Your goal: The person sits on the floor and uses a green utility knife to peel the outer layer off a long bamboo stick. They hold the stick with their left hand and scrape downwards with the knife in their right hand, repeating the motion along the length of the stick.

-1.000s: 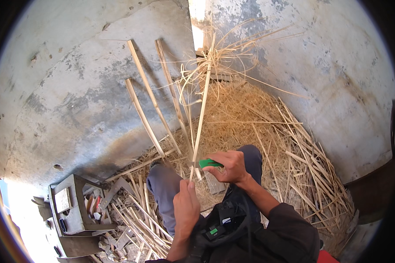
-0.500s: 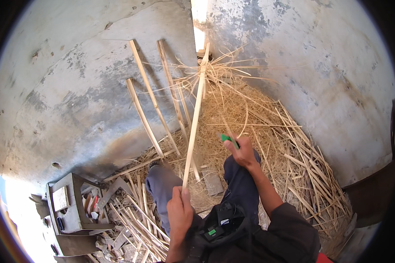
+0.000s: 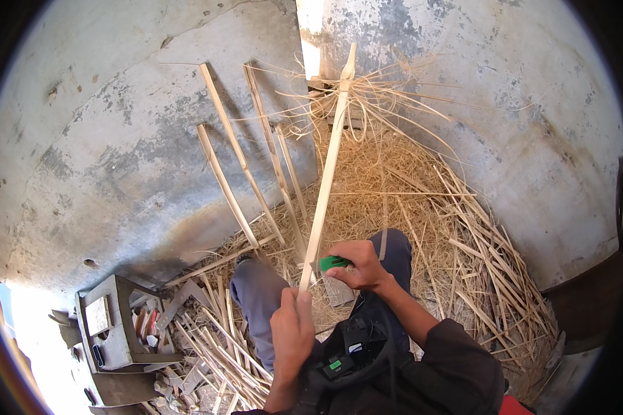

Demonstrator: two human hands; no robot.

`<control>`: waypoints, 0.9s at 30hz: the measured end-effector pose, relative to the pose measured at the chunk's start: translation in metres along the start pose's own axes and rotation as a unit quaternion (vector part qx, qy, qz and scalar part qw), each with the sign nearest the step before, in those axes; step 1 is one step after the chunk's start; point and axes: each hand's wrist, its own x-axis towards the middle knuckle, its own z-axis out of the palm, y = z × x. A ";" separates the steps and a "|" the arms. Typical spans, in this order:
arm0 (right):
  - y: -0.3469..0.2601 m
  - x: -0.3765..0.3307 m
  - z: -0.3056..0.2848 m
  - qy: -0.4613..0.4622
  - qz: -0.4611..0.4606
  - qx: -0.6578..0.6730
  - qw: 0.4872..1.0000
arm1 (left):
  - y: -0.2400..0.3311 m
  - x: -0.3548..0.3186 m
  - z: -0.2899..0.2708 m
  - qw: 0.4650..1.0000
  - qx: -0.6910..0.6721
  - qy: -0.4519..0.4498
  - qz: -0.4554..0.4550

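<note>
My left hand [image 3: 293, 328] is closed round the near end of a long, pale bamboo or wood strip [image 3: 327, 169]. The strip slants up and away from me, and a spray of thin curled shavings [image 3: 377, 93] fans out near its far end. In my right hand [image 3: 358, 265] is a green-handled knife [image 3: 334, 263], its fingers wrapped round the handle. The knife's small blade meets the strip just beyond my left hand; its exact contact is hard to make out.
Several strips [image 3: 226, 187] lean on the left wall. Fine shavings [image 3: 367, 166] cover the floor ahead, with a heap of split strips [image 3: 488, 270] at right. More strips [image 3: 221, 349] lie at left, beside a small grey stool-like box [image 3: 114, 339] holding odds and ends.
My right hand has moved left and nearer to me, bringing the knife from beside my knee to the strip. The strip's far end has swung right and its shavings with it.
</note>
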 end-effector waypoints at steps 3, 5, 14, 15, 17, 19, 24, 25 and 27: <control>-0.001 0.006 -0.005 0.026 -0.013 -0.013 1.000 | 0.000 -0.004 0.000 1.000 0.004 0.000 0.006; 0.001 0.011 -0.009 0.041 -0.013 -0.019 0.999 | 0.000 -0.007 -0.001 1.000 0.007 -0.002 0.008; 0.005 0.026 -0.025 0.075 -0.029 -0.079 0.994 | -0.003 -0.013 -0.002 1.000 0.015 0.003 0.017; 0.008 0.027 -0.025 0.077 -0.037 -0.093 0.992 | -0.003 -0.013 -0.001 1.000 0.016 0.006 0.020; 0.009 0.028 -0.026 0.081 -0.046 -0.101 0.990 | -0.003 -0.013 -0.001 1.000 0.018 0.009 0.022; 0.007 0.030 -0.026 0.088 -0.045 -0.090 0.991 | -0.003 -0.012 -0.001 1.000 0.020 0.006 0.020; 0.018 0.029 -0.024 0.114 -0.051 -0.105 0.987 | -0.005 -0.014 0.000 0.999 0.037 -0.004 0.004; 0.019 0.030 -0.023 0.124 -0.053 -0.099 0.986 | -0.005 -0.014 0.001 0.999 0.036 -0.005 0.003; 0.018 0.031 -0.026 0.108 -0.048 -0.099 0.988 | -0.007 -0.014 0.002 0.999 0.038 -0.002 0.000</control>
